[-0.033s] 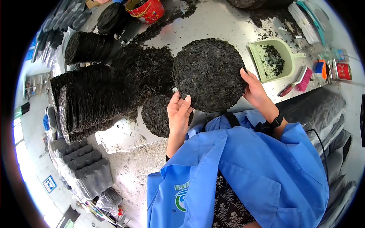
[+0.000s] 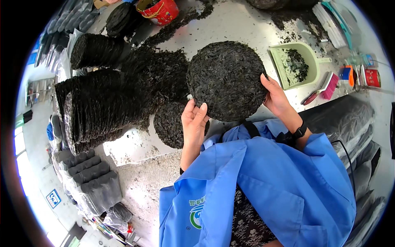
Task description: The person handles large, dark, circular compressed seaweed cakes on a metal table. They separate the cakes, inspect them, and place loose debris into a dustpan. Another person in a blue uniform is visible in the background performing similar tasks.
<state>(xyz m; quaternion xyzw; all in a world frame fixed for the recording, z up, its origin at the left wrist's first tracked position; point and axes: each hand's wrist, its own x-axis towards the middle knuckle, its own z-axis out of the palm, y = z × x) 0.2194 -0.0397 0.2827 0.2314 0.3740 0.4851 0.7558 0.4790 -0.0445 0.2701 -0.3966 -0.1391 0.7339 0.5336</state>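
1. Head view: round dark disc (image 2: 226, 78) of pressed dried leaves, flat, rough and flaky on its face, held up over the metal table (image 2: 242, 24).
2. Left hand (image 2: 193, 123) under the disc's lower left rim, fingers curled up onto the face, gripping it.
3. Right hand (image 2: 276, 99) on the disc's right rim, fingers wrapped over the edge, gripping it too; black wristband (image 2: 299, 132) below.
4. A second, like disc (image 2: 168, 123) flat on the table just below and left, partly behind the left hand.
5. Pale green dustpan (image 2: 298, 66) right of the held disc, a small heap of dark crumbs inside.
6. Red tub (image 2: 161, 10) at the top; contents hard to tell.
7. Stacks of the same discs (image 2: 98, 107) on their sides at left, near the table's edge; loose crumbs between them and the held disc.
8. Pink-bristled brush (image 2: 325, 87) near the table's right edge.
9. Bare metal in the strip above the disc.
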